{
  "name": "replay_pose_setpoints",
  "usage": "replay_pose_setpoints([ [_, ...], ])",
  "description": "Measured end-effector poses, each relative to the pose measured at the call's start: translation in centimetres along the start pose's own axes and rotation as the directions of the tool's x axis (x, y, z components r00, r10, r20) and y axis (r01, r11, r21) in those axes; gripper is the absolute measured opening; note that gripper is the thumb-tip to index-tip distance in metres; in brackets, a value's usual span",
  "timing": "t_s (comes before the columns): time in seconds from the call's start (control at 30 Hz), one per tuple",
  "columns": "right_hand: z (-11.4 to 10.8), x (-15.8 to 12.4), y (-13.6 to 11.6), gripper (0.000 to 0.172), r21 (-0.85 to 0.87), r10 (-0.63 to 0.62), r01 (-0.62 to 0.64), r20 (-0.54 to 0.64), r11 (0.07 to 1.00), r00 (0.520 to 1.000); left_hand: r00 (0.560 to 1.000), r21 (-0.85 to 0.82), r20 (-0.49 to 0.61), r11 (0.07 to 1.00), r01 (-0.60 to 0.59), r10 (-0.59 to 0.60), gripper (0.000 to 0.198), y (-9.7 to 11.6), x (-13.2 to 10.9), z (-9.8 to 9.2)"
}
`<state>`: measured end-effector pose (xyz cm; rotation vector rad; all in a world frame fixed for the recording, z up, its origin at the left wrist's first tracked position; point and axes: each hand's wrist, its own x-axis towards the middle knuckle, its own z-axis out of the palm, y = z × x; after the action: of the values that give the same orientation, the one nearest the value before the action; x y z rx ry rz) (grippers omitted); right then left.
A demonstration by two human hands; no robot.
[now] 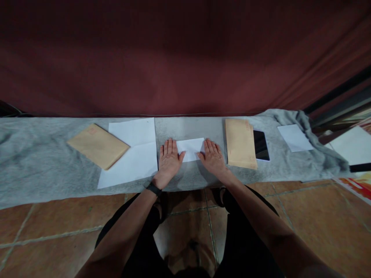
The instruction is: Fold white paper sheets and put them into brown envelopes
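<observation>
A narrow folded sheet of white paper [190, 150] lies flat on the grey cloth in front of me. My left hand [169, 157] rests palm down over its left end, fingers stretched out and the thumb on the paper. Over the right end lies my right hand [213, 157], also flat with its fingers extended. Both palms hide the paper's ends. A stack of brown envelopes [241, 143] is just right of my right hand. Left of my left hand, larger creased white sheets [136, 154] lie partly under another stack of brown envelopes [97, 146].
A dark-screened phone or tablet [261, 144] sits partly under the right envelopes. Farther right is a small white sheet [295, 137]. The grey cloth [37, 154] covers a long, narrow surface. A dark red curtain [174, 77] hangs behind it, and tiled floor [58, 220] lies below.
</observation>
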<state>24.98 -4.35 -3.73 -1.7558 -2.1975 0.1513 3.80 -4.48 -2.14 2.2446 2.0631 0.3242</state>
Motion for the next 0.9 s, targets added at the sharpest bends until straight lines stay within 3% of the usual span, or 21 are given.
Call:
replay_pose_setpoints([
  [0.07, -0.3, 0.4, 0.3, 0.066, 0.034, 0.003, -0.002, -0.022, 0.999, 1.000, 0.999, -0.017, -0.012, 0.999, -0.043, 0.043, 0.070, 0.3, -0.2, -0.5],
  [0.17, -0.8, 0.9, 0.4, 0.062, 0.104, -0.029, 0.028, 0.011, 0.994, 1.000, 0.975, -0.080, -0.016, 0.971, -0.223, 0.223, 0.063, 1.4, -1.2, -1.1],
  [0.27, -1.1, 1.2, 0.0, 0.061, 0.205, -0.136, 0.115, 0.089, 0.972, 0.987, 0.910, -0.159, 0.026, 0.901, -0.404, 0.413, 0.057, 2.7, -2.5, -0.9],
  [0.37, -1.1, 1.3, -0.3, 0.064, 0.263, -0.199, 0.161, 0.126, 0.951, 0.972, 0.851, -0.186, 0.072, 0.845, -0.501, 0.520, 0.055, 3.5, -3.3, -0.3],
  [0.53, -0.9, 1.5, -0.2, 0.068, 0.269, -0.182, 0.142, 0.133, 0.953, 0.974, 0.821, -0.179, 0.113, 0.824, -0.537, 0.559, 0.058, 4.3, -2.9, -0.1],
  [0.9, -0.7, 1.6, -0.7, 0.064, 0.228, -0.175, 0.139, 0.147, 0.964, 0.974, 0.839, -0.169, 0.186, 0.858, -0.486, 0.512, 0.057, 5.8, -1.8, 0.9],
])
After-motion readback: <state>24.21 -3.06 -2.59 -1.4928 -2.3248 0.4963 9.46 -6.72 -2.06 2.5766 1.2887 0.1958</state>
